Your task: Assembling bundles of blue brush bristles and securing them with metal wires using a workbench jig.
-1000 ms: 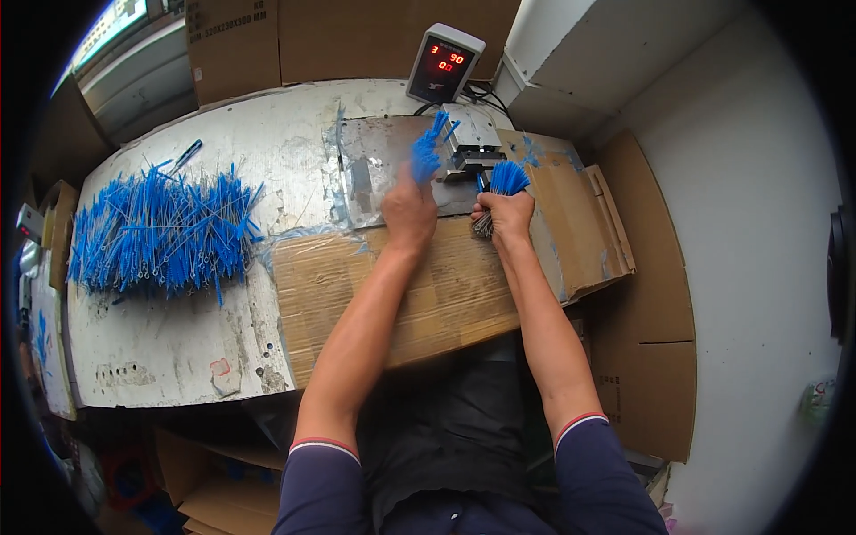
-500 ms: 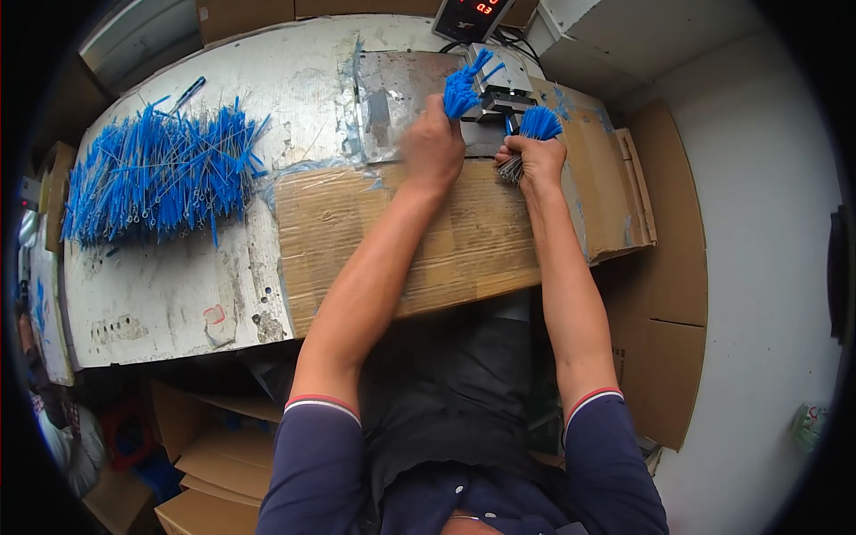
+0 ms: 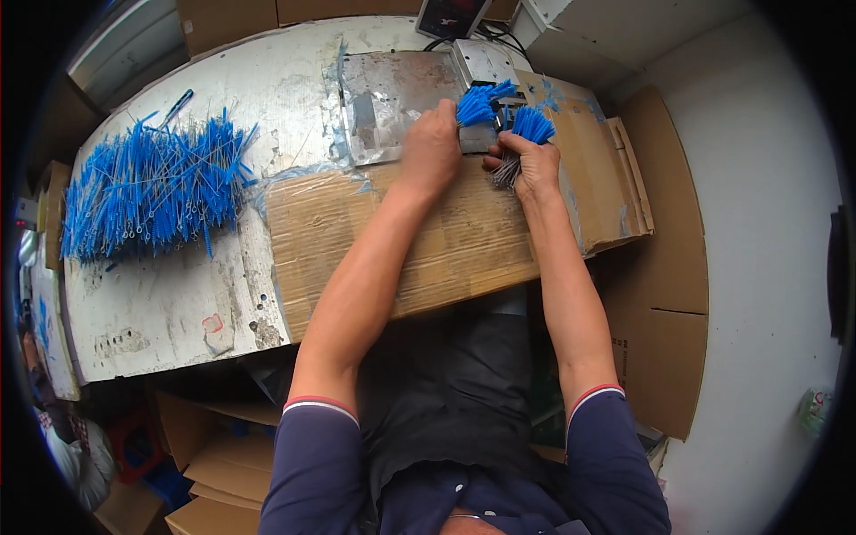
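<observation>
— Grips?
— Left hand (image 3: pixel 432 150) closes round a blue-ended bundle (image 3: pixel 478 105); right hand (image 3: pixel 535 167) pinches a second bundle (image 3: pixel 533 127) under its thumb, both near the metal block (image 3: pixel 484 59).
— Why upright?
— Probably keeps blue ends loose, wires gathered.
— Unclear?
— Left fingertips hidden; display box (image 3: pixel 451 18) cut off above; block partly covered.

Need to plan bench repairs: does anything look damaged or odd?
The white tabletop looks worn: scuffed and stained, with dark pits beside the left edge of the cardboard. Tape along the left side of the metal plate looks ragged. The blue brushes in the left hand and right hand look ordinary.
</observation>
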A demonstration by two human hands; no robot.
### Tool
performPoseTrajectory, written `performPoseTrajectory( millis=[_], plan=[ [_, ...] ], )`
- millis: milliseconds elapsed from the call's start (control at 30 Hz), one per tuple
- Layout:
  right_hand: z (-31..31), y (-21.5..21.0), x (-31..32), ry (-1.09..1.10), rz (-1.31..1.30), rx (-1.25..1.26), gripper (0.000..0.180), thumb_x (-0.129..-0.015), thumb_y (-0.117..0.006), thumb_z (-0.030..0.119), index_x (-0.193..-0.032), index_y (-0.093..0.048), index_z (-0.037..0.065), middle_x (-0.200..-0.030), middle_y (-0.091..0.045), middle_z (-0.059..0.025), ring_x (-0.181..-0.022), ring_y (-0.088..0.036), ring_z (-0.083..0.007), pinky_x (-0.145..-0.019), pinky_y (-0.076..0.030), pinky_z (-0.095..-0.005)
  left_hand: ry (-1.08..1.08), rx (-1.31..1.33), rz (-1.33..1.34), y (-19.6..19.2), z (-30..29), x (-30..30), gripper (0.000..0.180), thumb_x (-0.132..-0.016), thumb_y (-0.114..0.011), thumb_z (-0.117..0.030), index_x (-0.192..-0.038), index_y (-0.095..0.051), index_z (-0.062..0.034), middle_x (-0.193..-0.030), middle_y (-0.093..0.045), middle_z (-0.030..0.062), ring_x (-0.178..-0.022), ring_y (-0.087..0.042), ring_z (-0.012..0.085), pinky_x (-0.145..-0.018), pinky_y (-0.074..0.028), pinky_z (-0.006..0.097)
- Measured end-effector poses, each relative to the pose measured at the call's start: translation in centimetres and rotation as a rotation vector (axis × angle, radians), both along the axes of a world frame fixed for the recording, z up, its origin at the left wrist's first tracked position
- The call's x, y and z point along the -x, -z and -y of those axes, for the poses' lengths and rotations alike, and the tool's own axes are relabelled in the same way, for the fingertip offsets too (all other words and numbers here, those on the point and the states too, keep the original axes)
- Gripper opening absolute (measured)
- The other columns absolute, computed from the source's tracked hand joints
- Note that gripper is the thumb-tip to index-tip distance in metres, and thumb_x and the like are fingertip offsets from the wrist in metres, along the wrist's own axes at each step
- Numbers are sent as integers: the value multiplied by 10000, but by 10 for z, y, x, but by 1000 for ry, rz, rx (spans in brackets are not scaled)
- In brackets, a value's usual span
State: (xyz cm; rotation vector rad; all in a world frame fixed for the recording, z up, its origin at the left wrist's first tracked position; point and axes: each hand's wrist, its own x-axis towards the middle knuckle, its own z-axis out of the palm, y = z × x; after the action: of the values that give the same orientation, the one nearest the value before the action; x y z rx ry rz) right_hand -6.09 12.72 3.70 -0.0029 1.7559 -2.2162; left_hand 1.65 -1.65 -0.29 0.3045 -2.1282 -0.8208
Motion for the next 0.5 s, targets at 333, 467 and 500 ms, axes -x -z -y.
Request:
performPoseTrajectory(
  millis=[333, 467, 500],
  plan=[
    [-9, -2, -2, -40, -25, -165, 100, -776, -727, -74, -775, -629, -52, -688, -652, -143, -531, -653, -208, -419, -542, -322, 41, 30, -4, 3, 2, 4, 118, -870, -586, -8, -981, -562, -38, -848, -643, 195, -832, -649, 396, -720, -506, 497],
    [-7, 0, 7, -28, -16, -247, 99, -757, -716, -81, -732, -622, -64, -651, -643, -155, -489, -642, -228, -398, -531, -344, -3, 183, 39, 1, -2, 5, 88, -845, -549, 12, -923, -558, -27, -857, -621, 181, -826, -636, 368, -733, -511, 462],
    [-5, 1, 9, -25, -2, -270, 100, -747, -709, -86, -711, -618, -67, -637, -639, -159, -474, -638, -236, -391, -527, -355, -8, 189, 31, 1, -2, 5, 88, -845, -549, 12, -923, -558, -27, -857, -621, 181, -826, -636, 368, -733, -511, 462]
  ],
)
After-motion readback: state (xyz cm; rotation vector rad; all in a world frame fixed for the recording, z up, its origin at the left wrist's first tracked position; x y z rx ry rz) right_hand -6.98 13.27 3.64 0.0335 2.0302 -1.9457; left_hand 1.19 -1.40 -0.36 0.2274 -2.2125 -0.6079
